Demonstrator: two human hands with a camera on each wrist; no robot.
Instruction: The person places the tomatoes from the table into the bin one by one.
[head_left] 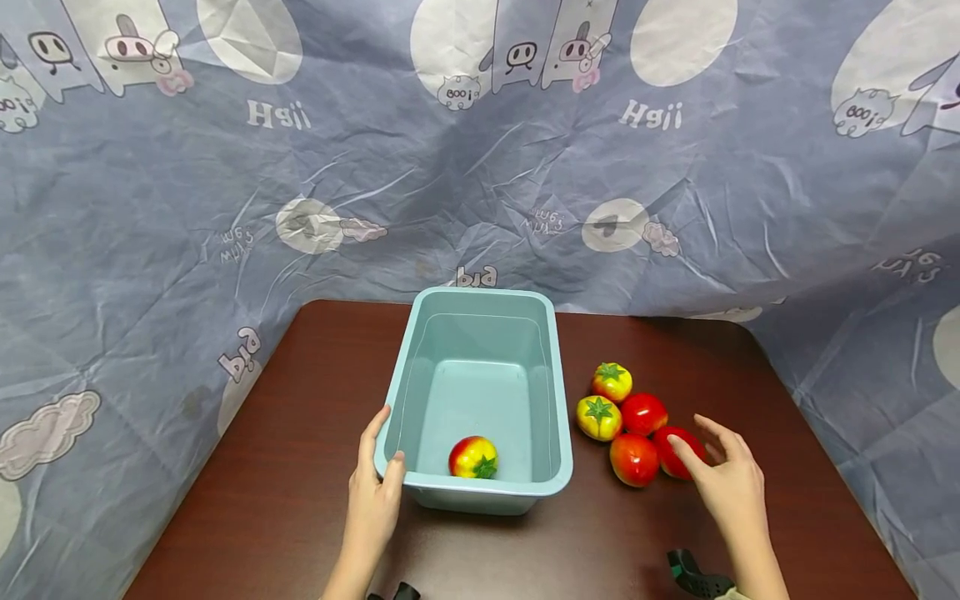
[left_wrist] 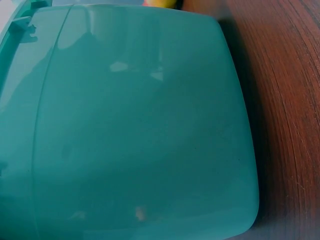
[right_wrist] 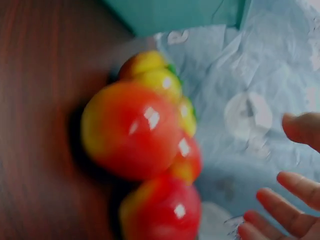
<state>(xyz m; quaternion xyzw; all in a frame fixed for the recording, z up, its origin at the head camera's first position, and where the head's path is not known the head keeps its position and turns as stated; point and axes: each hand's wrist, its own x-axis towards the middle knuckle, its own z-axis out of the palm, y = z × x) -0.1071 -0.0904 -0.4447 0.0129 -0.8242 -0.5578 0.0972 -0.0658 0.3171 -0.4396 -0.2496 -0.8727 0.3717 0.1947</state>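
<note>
A pale teal plastic bin (head_left: 558, 400) stands upright on the table, its long side running away from me. My left hand (head_left: 372, 496) holds the near left corner of its rim, thumb over the near edge. Inside the bin, by the near wall, lies one red and yellow toy tomato (head_left: 467, 455) with a green leaf top. To the right of the bin several more toy tomatoes (head_left: 633, 460) are clustered. My right hand (head_left: 731, 483) hovers at the rightmost red tomato (head_left: 675, 458), thumb and fingers spread apart. Its fingers (right_wrist: 285, 210) stand clear of the tomatoes in the right wrist view.
The dark brown wooden table (head_left: 300, 433) has rounded far corners. A grey-blue printed cloth (head_left: 480, 192) hangs behind and around it. A black wrist strap (head_left: 697, 577) shows at my right forearm. The bin's outer wall (left_wrist: 140, 130) fills most of the left wrist view.
</note>
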